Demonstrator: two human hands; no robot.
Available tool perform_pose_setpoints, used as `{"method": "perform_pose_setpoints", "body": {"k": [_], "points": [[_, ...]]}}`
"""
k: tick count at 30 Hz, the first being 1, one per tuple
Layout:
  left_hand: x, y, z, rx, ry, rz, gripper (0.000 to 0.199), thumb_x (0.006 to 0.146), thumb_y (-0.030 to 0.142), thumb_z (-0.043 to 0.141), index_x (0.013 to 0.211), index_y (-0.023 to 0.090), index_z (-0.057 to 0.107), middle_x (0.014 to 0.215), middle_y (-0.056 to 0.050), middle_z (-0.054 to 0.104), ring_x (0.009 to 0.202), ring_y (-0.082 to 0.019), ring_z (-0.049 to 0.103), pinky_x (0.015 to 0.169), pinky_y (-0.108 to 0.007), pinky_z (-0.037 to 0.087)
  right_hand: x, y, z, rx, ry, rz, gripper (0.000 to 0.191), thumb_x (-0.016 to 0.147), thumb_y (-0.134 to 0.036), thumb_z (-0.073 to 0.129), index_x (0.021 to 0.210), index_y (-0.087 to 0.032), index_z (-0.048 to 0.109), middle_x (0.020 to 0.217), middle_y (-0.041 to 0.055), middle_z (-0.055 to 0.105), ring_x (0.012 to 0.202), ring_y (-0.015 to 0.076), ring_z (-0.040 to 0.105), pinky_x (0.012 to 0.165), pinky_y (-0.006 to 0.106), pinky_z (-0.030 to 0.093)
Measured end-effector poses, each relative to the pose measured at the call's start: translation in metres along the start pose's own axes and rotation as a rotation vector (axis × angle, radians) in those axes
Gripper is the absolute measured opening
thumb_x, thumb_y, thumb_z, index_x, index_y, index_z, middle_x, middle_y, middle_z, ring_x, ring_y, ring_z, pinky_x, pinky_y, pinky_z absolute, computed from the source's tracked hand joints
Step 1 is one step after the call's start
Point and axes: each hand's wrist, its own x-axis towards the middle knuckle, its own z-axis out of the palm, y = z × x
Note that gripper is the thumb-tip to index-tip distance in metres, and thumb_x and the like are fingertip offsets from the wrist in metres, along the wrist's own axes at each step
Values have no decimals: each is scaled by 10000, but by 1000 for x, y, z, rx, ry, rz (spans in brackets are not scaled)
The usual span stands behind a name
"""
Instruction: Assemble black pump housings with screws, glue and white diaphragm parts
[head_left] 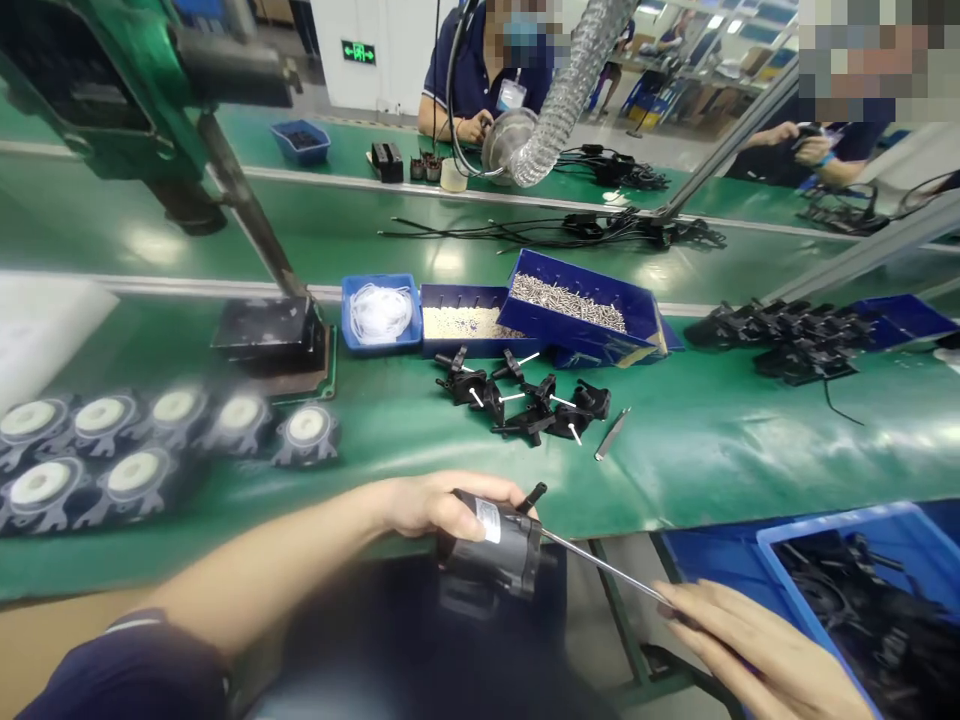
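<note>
Gripping a black cylindrical housing (510,562) with a white label (488,520) in a curled left hand (441,507) by the near edge of the green bench (382,420), and holding a thin steel-shafted screwdriver (607,568) in a loosely closed right hand (757,640), might slip and scratch if tilted off line.

Short navy-blue sleeve (142,668), left arm (285,570)

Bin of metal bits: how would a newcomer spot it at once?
On the green bench, find the cluster of black parts with white sticks. Just behind, a blue bin sits at an angle. It holds silvery metal bits, unlike the neighbouring bin of pale bits.
</note>
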Motion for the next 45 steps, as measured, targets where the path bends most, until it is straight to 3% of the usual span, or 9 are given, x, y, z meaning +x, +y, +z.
{"method": "perform_pose_setpoints", "body": {"k": [3,8,11,14,17,30,37,45], "points": [[1,-2,1,130,-38,-44,589,666,474,704,1176,192,610,973,-37,605,829,-192,537,718,-284,448,0,8,4,-8,-146,-130,251,981,-403,591,1086,-246,755,1016,14,658,911,149,663,917,169,548],[4,-6,7,305,-80,-118,554,701,444,733,1185,235,566,954,-8,589,809,-171,564,678,-272,489,-5,23,23,106,-209,-110,243,1002,-349,573,1101,-207,744,969,33,661,908,144,657,911,184,546],[4,-5,11,365,-77,-160,525,699,413,749,1157,247,556,950,4,600,805,-159,572,664,-260,497,-11,30,35,154,-212,-72,214,988,-330,604,1093,-202,740,980,34,656,937,148,648,973,219,521],[4,-2,13,397,-56,-186,485,706,411,740,1120,241,554,929,8,604,775,-148,571,649,-254,494,-14,33,42,227,-221,-36,191,979,-294,617,1111,-213,727,983,36,648,921,142,637,914,217,532],[4,-1,15,416,-41,-193,452,703,422,737,1071,233,555,902,12,603,749,-141,566,627,-248,484,-15,36,44,274,-248,-12,197,974,-250,616,1147,-233,710,986,34,646,941,146,626,863,212,534],[5,-4,15,460,-42,-189,408,716,436,711,1033,232,555,902,11,609,765,-146,576,621,-243,488,-14,37,50,333,-305,-17,188,973,-252,623,1139,-244,711,913,16,641,880,115,632,953,216,509],[5,-3,14,323,-40,-246,381,735,419,689,1039,247,536,862,27,573,697,-128,555,474,-195,481,-22,44,53,273,-198,-13,219,945,-195,644,1151,-239,705,1000,34,636,936,147,623,955,272,497],[3,-5,11,252,-45,-242,406,753,439,674,1092,258,546,889,23,569,713,-121,544,473,-177,489,-31,35,61,212,-23,-19,275,922,-118,647,1156,-257,686,1018,31,618,925,148,599,914,299,478]]}}
